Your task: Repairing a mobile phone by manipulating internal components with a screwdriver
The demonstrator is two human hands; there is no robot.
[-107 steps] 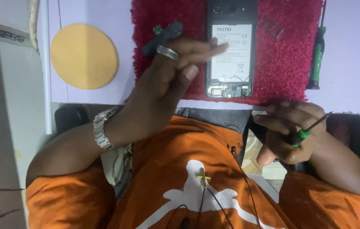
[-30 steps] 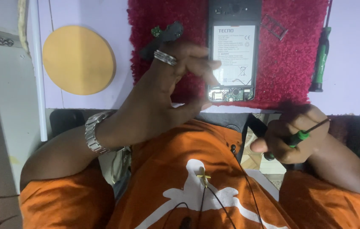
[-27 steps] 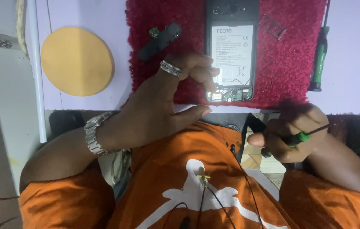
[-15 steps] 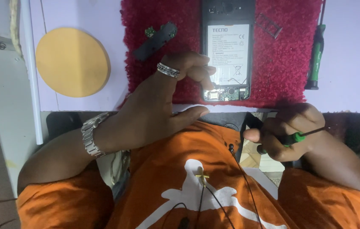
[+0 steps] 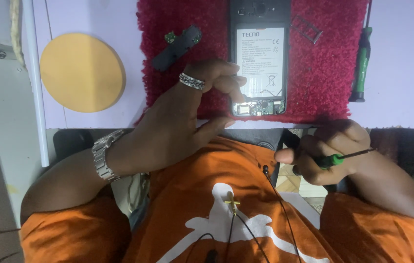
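Pinching at the opened phone (image 5: pixel 260 63), the left hand (image 5: pixel 178 126) worked with fingertips narrowed, contents unclear. The right hand (image 5: pixel 329 156), nearer the body, clasped a green screwdriver (image 5: pixel 336 158) ready.

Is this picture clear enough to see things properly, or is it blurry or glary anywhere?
Head view: soft, even light with no harsh glare; the opened phone on the red mat is sharp. The left hand at the phone's lower edge and the right hand holding a green screwdriver look darker, with slightly soft edges. The yellow disc casts almost no shadow.
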